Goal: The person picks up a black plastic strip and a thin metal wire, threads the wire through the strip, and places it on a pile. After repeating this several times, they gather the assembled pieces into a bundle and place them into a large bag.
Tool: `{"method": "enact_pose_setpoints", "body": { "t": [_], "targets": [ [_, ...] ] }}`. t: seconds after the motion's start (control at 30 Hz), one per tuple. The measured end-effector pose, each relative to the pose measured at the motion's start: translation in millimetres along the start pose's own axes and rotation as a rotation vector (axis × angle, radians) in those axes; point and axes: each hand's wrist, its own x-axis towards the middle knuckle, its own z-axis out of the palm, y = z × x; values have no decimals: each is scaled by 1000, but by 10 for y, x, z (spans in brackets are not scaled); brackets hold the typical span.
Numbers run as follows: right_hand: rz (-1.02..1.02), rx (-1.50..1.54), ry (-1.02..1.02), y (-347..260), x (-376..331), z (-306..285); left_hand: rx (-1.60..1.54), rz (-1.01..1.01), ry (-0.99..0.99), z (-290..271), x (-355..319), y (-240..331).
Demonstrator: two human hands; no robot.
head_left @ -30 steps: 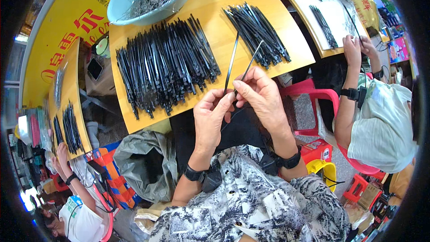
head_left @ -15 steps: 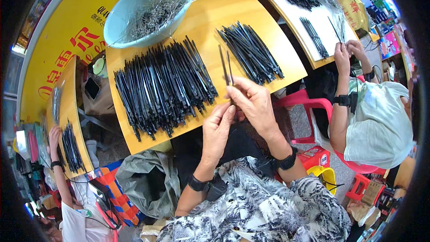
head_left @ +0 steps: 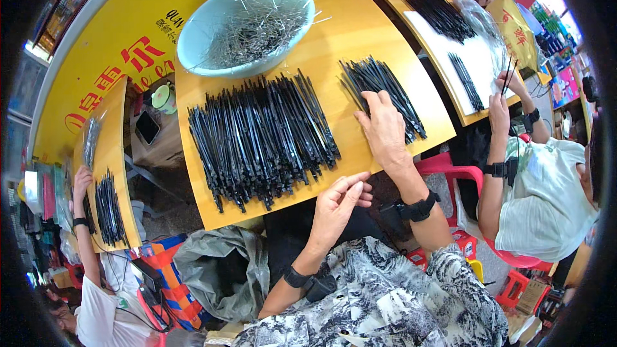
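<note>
My right hand (head_left: 384, 130) is at the near left side of a smaller pile of thin black strips (head_left: 400, 93), its fingers bent and closed on a few strips there. The fingertips are partly hidden. My left hand (head_left: 339, 207) hangs just off the table's near edge, below the right one. Its index finger is stretched out, the thumb lies near it, and I see nothing held. A large, dense row of thin black strips (head_left: 263, 138) covers the middle of the table, left of both hands.
A light blue basin (head_left: 193, 48) full of thin wiry pieces stands behind the large pile on the yellow wooden table (head_left: 328, 13). At the right another person handles strips at a table with a white board (head_left: 443, 58). One more person's hand (head_left: 82, 180) is at the left table.
My hands have parted. The right one moved up to the smaller pile with the strips that stood upright between my hands; the left moved slightly down and right. The view has shifted.
</note>
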Motion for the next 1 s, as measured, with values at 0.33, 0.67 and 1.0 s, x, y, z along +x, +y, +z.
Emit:
{"method": "enact_pose_setpoints", "body": {
  "t": [0.33,0.67,1.0],
  "targets": [
    [-79,733,56,-959,464,-253,-34,-1,52,-147,-40,147],
    [-324,-48,26,-1224,709,-148,-138,45,97,-208,-114,184],
    [-355,-41,-33,-1196,593,-400,-151,72,60,-273,-123,247]
  ]
}}
